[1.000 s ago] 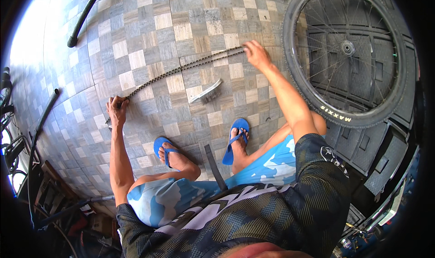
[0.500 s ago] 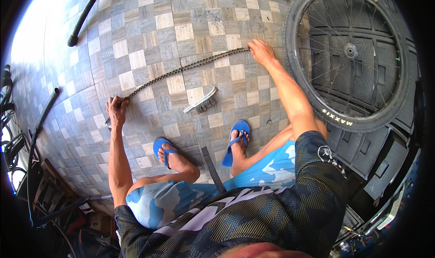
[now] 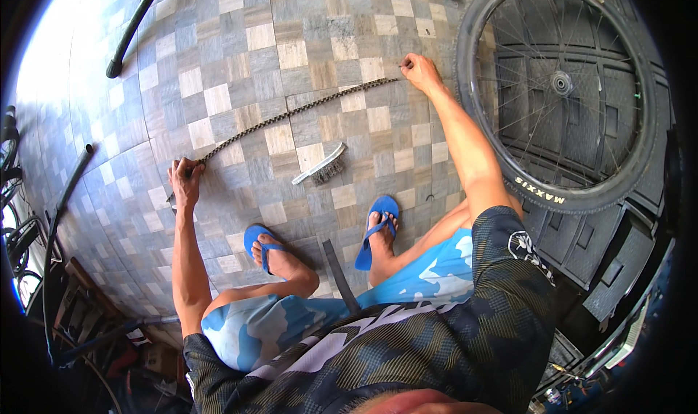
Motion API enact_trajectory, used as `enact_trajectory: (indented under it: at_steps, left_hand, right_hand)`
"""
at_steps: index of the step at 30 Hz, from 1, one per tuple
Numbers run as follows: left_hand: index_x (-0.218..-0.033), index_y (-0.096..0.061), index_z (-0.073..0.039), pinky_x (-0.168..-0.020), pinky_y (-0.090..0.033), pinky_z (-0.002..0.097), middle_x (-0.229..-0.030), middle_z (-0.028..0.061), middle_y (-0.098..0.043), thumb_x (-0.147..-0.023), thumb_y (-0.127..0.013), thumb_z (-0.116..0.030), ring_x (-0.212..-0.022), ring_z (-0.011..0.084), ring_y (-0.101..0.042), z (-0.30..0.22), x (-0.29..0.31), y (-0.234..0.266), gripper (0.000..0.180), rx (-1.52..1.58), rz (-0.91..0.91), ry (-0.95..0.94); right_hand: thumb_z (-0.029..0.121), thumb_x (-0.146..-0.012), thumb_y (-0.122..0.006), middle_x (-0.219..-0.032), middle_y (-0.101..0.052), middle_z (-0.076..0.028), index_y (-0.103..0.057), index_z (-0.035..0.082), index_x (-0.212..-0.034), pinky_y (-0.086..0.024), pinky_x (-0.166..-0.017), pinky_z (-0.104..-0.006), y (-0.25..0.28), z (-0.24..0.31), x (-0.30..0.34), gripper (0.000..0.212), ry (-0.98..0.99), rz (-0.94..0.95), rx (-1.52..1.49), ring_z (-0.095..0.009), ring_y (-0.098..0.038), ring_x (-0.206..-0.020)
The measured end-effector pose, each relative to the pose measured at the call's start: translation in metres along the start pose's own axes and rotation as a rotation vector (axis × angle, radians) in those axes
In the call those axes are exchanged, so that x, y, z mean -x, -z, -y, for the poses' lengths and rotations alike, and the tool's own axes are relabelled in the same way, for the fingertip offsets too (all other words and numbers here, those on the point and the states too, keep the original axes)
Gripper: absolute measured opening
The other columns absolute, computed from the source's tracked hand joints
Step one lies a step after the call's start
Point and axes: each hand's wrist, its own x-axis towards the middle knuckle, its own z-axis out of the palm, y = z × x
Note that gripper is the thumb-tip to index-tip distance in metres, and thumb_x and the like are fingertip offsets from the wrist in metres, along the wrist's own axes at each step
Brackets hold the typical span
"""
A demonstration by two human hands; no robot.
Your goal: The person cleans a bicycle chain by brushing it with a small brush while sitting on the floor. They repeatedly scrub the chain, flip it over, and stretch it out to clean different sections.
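Observation:
A dark bicycle chain (image 3: 287, 114) stretches across the tiled floor, rising from left to right in a gentle curve. My left hand (image 3: 186, 181) is closed around its left end, with a short dark piece showing past the fingers. At the other end, the fingers of my right hand (image 3: 422, 73) are pinched together just above the chain's tip. A small dark bit shows at those fingertips, too small to name. Between my hands and my feet lies a wire brush (image 3: 320, 165) with a pale handle and dark bristles.
A bicycle wheel (image 3: 474, 87) with a black tyre lies on a black ribbed surface (image 3: 567, 232) at the right. Dark tubes (image 3: 132, 29) stand at the upper left, with bicycle parts (image 3: 54, 225) along the left edge. My feet in blue flip-flops (image 3: 383, 206) are below the brush.
My right hand has lifted slightly away from the chain's tip, its fingers now pinched above it. The chain's two side-by-side lines now look like one. My left hand stays nearly in place.

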Motion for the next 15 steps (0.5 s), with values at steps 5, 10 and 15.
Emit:
enact_trajectory:
  at_steps: [5,10,15]
  left_hand:
    - [-0.092,-0.074,-0.01,-0.09,-0.039,0.0416,-0.091,0.0076,-0.062,-0.084,-0.081,-0.021,-0.094,0.0284,-0.054,0.004,0.004,0.005,0.015,-0.01,0.017,0.0]
    - [-0.093,-0.074,-0.01,-0.091,-0.038,0.0419,-0.094,0.008,-0.063,-0.084,-0.081,-0.02,-0.094,0.029,-0.054,0.0,-0.002,0.005,0.016,0.004,0.043,-0.003]
    - [-0.093,-0.072,-0.009,-0.091,-0.039,0.0433,-0.095,0.0087,-0.062,-0.084,-0.081,-0.021,-0.095,0.0304,-0.054,0.001,-0.002,0.002,0.017,0.012,0.045,-0.008]
  right_hand:
    - [0.016,-0.09,-0.066,-0.114,-0.075,-0.017,-0.071,0.008,-0.126,-0.056,-0.094,-0.0453,0.01,-0.008,-0.034,0.038,-0.086,-0.132,0.056,-0.035,-0.071,-0.109]
    - [0.014,-0.093,-0.058,-0.163,-0.042,-0.018,-0.042,0.008,-0.158,-0.041,-0.118,-0.0445,0.024,-0.034,-0.065,0.067,-0.153,-0.158,0.28,-0.036,-0.047,-0.144]
    - [0.016,-0.096,-0.056,-0.158,-0.048,-0.017,-0.052,0.007,-0.151,-0.043,-0.116,-0.0467,0.021,-0.038,-0.048,0.056,-0.175,-0.029,0.298,-0.037,-0.048,-0.143]
